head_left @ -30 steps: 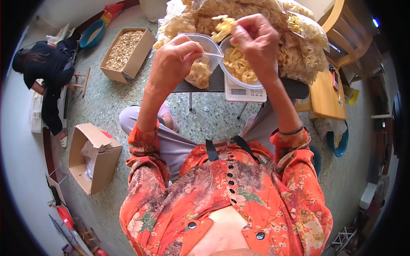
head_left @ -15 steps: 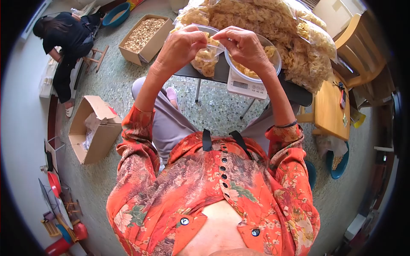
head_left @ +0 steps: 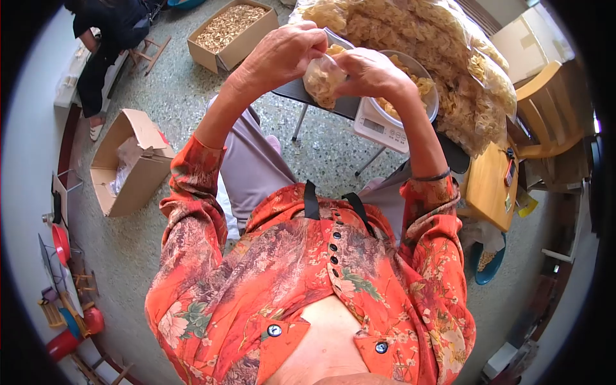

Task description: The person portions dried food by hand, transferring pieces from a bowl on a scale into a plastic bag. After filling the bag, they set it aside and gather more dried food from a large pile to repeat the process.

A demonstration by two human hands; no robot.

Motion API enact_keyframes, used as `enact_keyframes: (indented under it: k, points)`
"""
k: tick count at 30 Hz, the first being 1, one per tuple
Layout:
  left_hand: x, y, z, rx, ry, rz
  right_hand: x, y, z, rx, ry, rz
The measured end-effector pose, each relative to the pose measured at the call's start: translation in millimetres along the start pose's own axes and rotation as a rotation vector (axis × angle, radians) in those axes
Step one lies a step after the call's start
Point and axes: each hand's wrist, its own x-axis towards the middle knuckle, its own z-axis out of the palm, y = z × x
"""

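A clear plastic bag [head_left: 323, 81] with pale yellow pieces in it hangs between my hands, over the near edge of a dark table [head_left: 292, 94]. My left hand [head_left: 289, 52] is closed on the bag's top edge. My right hand [head_left: 372, 74] grips the bag's right side, its fingers pressed together. Just right of it a round clear tub [head_left: 432, 106] of similar yellow pieces sits on a white digital scale [head_left: 380, 130]. Many filled bags [head_left: 443, 70] are heaped behind the tub.
A cardboard box [head_left: 234, 29] of brown pieces stands on the floor at the upper left, near a seated person in dark clothes [head_left: 115, 29]. An open carton [head_left: 138, 170] lies at left. A wooden chair [head_left: 545, 109] and stool [head_left: 491, 186] stand at right.
My right hand has moved down from the bag's top to its side. The view has shifted a little, and the bag now hangs lower beneath my left hand.
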Motion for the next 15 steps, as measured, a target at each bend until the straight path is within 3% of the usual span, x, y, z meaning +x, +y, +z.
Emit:
enact_keyframes:
  k: [1,5,9,14,15]
  points:
    - [0,-2,-3,-0.006,0.003,0.003,-3,0,0,0.114,0.161,-0.069]
    - [-7,-9,7,-0.045,0.049,0.019,-7,9,-7,0.211,0.38,-0.081]
    - [-13,-9,12,-0.083,0.087,0.045,7,11,14,0.018,0.316,-0.145]
    - [-20,-10,22,-0.127,0.109,0.056,19,5,21,0.161,0.082,-0.086]
    - [-22,-9,23,-0.144,0.098,0.009,20,5,22,0.128,0.174,-0.193]
